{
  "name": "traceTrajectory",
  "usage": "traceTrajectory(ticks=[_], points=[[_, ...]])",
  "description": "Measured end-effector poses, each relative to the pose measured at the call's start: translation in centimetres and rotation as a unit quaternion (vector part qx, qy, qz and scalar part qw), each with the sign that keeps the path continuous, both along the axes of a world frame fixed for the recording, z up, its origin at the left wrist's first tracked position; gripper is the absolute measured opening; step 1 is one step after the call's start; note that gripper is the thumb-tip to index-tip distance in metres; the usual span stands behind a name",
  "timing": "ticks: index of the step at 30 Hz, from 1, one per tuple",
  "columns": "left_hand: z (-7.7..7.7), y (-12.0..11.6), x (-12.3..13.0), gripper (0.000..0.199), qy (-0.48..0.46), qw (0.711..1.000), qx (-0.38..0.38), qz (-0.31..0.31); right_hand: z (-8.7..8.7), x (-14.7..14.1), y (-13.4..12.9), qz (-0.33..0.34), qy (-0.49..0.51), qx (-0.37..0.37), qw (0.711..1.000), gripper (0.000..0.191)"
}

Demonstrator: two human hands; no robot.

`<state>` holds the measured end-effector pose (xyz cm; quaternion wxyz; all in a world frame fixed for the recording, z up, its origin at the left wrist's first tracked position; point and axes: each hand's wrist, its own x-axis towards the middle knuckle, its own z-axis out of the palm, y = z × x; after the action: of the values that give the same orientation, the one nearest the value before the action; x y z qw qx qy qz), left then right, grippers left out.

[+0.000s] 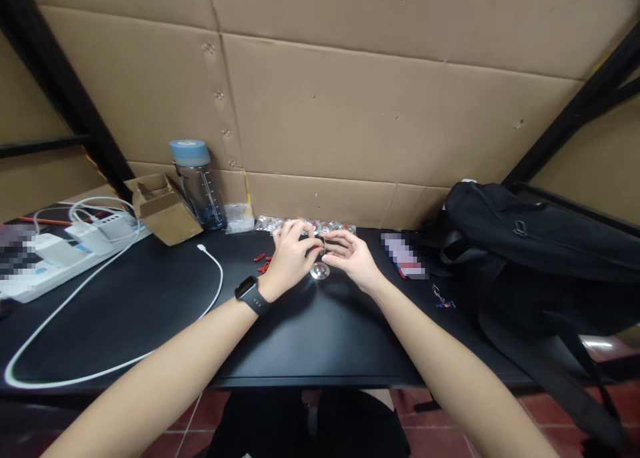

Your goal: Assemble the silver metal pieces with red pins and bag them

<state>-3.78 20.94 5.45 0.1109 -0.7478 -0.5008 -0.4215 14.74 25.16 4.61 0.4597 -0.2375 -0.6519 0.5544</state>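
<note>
Near the middle of the black table [320, 338], my left hand [295, 253] and my right hand [353, 258] face each other with fingertips nearly meeting. A thin wire or cord [325, 246] runs between them, pinched in the fingers of my left hand and touched by those of my right. Just below the fingertips is a round silver metal disc [320, 271] with a red centre. Small red pieces [264, 267] lie left of my left hand, partly hidden by it. Behind both hands is a row of clear plastic packets [340, 228].
A bottle [203, 191], an open cardboard box [165, 211] and a power strip [23, 281] stand at the left, with a white cable [70, 298] looping forward. To the right are a phone-like object [404, 255], a keychain [444, 303] and a black bag [540, 265].
</note>
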Motion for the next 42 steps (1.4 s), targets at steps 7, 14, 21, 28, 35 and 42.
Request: traceTrajectory(ticks=[7, 14, 21, 28, 35, 42], points=[[0.5, 0.0, 0.0, 0.011, -0.020, 1.000, -0.019, 0.001, 0.4, 0.4, 0.3, -0.029, -0.015, 0.001, 0.999, 0.027], [0.6, -0.2, 0.3, 0.011, -0.066, 0.996, -0.052, -0.001, 0.1, 0.8, 0.9, -0.046, -0.046, 0.077, 0.995, 0.024], [0.4, -0.2, 0.5, 0.011, -0.063, 0.997, -0.044, -0.002, 0.5, 0.7, 0.3, -0.129, -0.170, 0.272, 0.938, 0.010], [0.6, -0.2, 0.4, 0.011, -0.059, 0.997, -0.047, -0.004, 0.8, 0.7, -0.2, -0.133, -0.174, 0.236, 0.947, 0.020], [0.4, 0.0, 0.3, 0.010, -0.089, 0.995, -0.047, -0.001, 0.0, 0.4, 0.4, -0.053, -0.038, 0.040, 0.997, 0.046], [0.3, -0.2, 0.1, 0.015, -0.014, 1.000, 0.011, 0.005, -0.1, 0.2, 0.2, -0.058, -0.016, 0.014, 0.998, 0.042]])
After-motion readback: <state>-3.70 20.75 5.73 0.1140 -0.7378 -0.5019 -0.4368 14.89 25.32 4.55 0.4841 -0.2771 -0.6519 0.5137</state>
